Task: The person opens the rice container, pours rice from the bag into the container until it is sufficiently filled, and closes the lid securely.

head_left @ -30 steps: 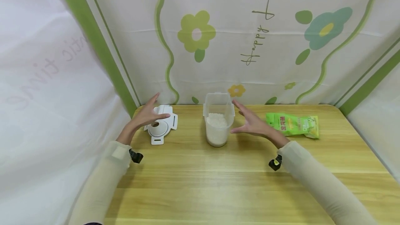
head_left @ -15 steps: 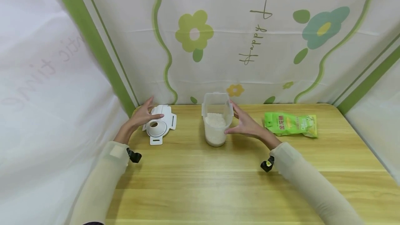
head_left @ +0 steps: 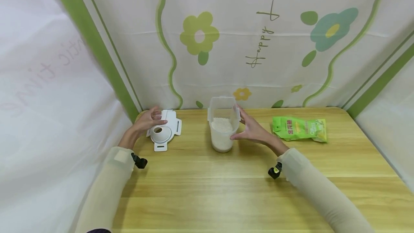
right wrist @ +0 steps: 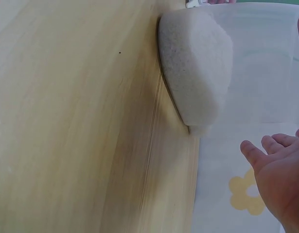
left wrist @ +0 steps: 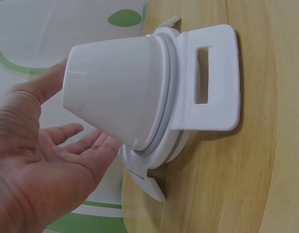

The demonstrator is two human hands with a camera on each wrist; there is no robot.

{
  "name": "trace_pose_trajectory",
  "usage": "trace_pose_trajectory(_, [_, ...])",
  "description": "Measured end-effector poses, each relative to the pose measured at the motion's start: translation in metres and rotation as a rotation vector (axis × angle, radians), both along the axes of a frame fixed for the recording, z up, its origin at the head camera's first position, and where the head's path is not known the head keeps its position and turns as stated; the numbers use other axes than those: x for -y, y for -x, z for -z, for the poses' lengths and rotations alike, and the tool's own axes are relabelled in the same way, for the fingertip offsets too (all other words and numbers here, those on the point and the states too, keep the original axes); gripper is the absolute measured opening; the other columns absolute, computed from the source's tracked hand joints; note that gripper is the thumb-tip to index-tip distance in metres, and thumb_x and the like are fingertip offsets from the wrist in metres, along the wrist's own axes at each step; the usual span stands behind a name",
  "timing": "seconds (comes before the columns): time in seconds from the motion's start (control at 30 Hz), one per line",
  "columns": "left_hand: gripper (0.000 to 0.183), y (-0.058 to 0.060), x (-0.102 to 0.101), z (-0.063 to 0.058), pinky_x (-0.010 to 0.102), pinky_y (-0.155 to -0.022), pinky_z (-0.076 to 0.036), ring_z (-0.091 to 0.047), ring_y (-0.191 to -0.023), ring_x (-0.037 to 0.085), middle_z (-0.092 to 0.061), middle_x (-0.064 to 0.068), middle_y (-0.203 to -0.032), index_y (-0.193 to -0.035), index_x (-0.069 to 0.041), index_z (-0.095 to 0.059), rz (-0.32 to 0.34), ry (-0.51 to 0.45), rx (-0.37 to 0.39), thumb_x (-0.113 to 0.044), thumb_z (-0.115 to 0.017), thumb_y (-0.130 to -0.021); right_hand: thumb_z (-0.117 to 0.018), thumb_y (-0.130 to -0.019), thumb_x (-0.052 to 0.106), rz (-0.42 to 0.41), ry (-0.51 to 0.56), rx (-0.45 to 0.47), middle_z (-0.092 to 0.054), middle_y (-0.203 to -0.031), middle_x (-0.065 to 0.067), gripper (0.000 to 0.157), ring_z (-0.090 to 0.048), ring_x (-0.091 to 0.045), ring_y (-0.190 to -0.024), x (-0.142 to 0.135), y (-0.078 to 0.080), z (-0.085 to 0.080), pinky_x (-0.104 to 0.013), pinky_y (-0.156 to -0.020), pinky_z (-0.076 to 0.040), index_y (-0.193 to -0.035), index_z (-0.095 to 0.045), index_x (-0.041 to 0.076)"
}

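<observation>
A white plastic lid [head_left: 169, 118] with slotted side flaps lies on the table at the left, its cone-shaped spout [left wrist: 115, 90] pointing up. My left hand [head_left: 147, 120] reaches over its far left side, thumb above the flat part and fingers loosely bent. In the left wrist view the thumb passes behind the spout. Mid-table stands a clear, lidless container [head_left: 223, 109], part-filled with what looks like rice [right wrist: 195, 63]. My right hand [head_left: 253, 128] is spread around its right side, thumb toward the front. The right wrist view shows the fingertips [right wrist: 251, 150] just beside the wall.
A green packet [head_left: 299, 128] with yellow and red print lies on the table [head_left: 207, 190] to the right of my right hand. A white patterned cloth [head_left: 129, 46] hangs along the back edge and both sides.
My right hand has moved left, bringing thumb and fingers around the container. My left hand has lowered, its fingers bending more beside the lid. Container, lid and packet stay put.
</observation>
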State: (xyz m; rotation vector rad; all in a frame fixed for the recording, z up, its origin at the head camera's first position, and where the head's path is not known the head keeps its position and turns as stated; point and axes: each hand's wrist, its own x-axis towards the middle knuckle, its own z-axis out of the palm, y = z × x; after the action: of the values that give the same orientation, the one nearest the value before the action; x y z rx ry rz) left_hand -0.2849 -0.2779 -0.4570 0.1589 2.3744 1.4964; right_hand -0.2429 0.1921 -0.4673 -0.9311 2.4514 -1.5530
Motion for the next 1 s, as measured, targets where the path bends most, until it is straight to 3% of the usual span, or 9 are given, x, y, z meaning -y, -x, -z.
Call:
trace_pose_trajectory(0.5, [0.096,0.013,-0.003,0.012,0.051,-0.127,-0.029,-0.028,-0.156,0.046,-0.026,0.032,-0.168,-0.168,0.002,-0.009,-0.059,-0.038,0.078,-0.008,-0.075,-0.099,-0.097,-0.077,0.011,0.001,-0.004,0.008,-0.005,-0.178,-0.017,0.139,-0.017,-0.039,-0.161,-0.001,0.000,0.001,-0.064,-0.123,-0.029,-0.172,0.004,0.023])
trace_pose_trajectory(0.63, [0.094,0.017,-0.004,0.015,0.046,-0.125,-0.034,-0.034,-0.154,0.044,-0.031,0.031,-0.166,-0.167,0.003,-0.013,-0.077,-0.062,0.085,-0.004,-0.075,-0.098,-0.097,-0.077,0.011,0.000,-0.002,0.003,-0.005,-0.178,-0.015,0.139,-0.017,-0.040,-0.161,-0.001,0.001,0.002,-0.065,-0.122,-0.030,-0.172,0.004,0.024])
trace_pose_trajectory(0.73, [0.087,0.019,-0.005,0.019,0.036,-0.118,-0.045,-0.048,-0.144,0.038,-0.039,0.030,-0.161,-0.166,0.004,-0.020,-0.089,-0.083,0.097,-0.001,-0.073,-0.098,-0.097,-0.077,0.012,-0.001,0.001,0.006,-0.005,-0.178,-0.015,0.139,-0.016,-0.040,-0.161,-0.001,0.001,0.002,-0.065,-0.122,-0.030,-0.172,0.004,0.024])
trace_pose_trajectory(0.83, [0.078,0.020,-0.006,0.021,0.024,-0.103,-0.054,-0.065,-0.123,0.023,-0.048,0.030,-0.154,-0.163,0.006,-0.029,-0.100,-0.115,0.106,0.004,-0.071,-0.098,-0.097,-0.077,0.012,-0.001,0.001,0.008,-0.005,-0.178,-0.015,0.139,-0.016,-0.039,-0.161,-0.001,0.000,0.001,-0.064,-0.123,-0.029,-0.172,0.004,0.023])
trace_pose_trajectory(1.0, [0.067,0.020,-0.007,0.023,0.018,-0.091,-0.058,-0.070,-0.097,0.004,-0.055,0.034,-0.146,-0.157,0.009,-0.040,-0.099,-0.154,0.093,0.008,-0.070,-0.097,-0.096,-0.077,0.012,0.001,-0.001,0.002,-0.006,-0.177,-0.017,0.138,-0.018,-0.041,-0.161,-0.001,-0.002,0.001,-0.064,-0.122,-0.031,-0.172,0.004,0.019])
